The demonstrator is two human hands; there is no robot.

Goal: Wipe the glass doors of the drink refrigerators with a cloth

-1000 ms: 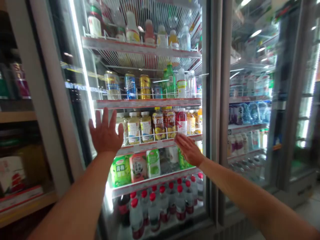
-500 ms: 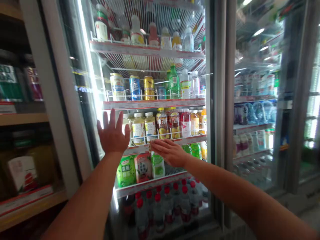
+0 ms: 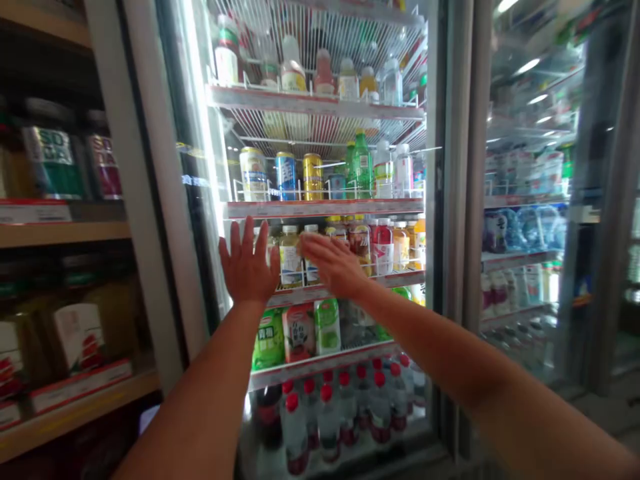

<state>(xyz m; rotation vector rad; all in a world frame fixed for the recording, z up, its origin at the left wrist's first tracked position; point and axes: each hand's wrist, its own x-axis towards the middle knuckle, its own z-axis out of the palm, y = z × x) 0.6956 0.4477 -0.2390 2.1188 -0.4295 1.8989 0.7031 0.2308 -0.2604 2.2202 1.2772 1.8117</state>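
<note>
My left hand (image 3: 250,263) is raised with its fingers spread, palm turned toward the lit drinks cooler (image 3: 325,205). It covers the left end of a shelf of bottles, beside a pale-yellow bottle (image 3: 291,257) with a white cap. My right hand (image 3: 334,261) is stretched out flat, fingers pointing left, in front of the same row. Its fingers partly hide dark tea bottles (image 3: 361,243) with yellow caps. Neither hand shows a thing held. Whether either one touches anything, I cannot tell.
Cans (image 3: 313,177) and green bottles (image 3: 362,167) stand one shelf up. Below are a green carton (image 3: 327,327), a red pack (image 3: 299,332) and several red-capped bottles (image 3: 330,420). Wooden shelving (image 3: 65,233) is at left, another cooler (image 3: 525,257) at right.
The view has shifted, so the cooler sits further right. My right hand has risen from the shelf edge to the bottle row. My left hand stays raised and spread.
</note>
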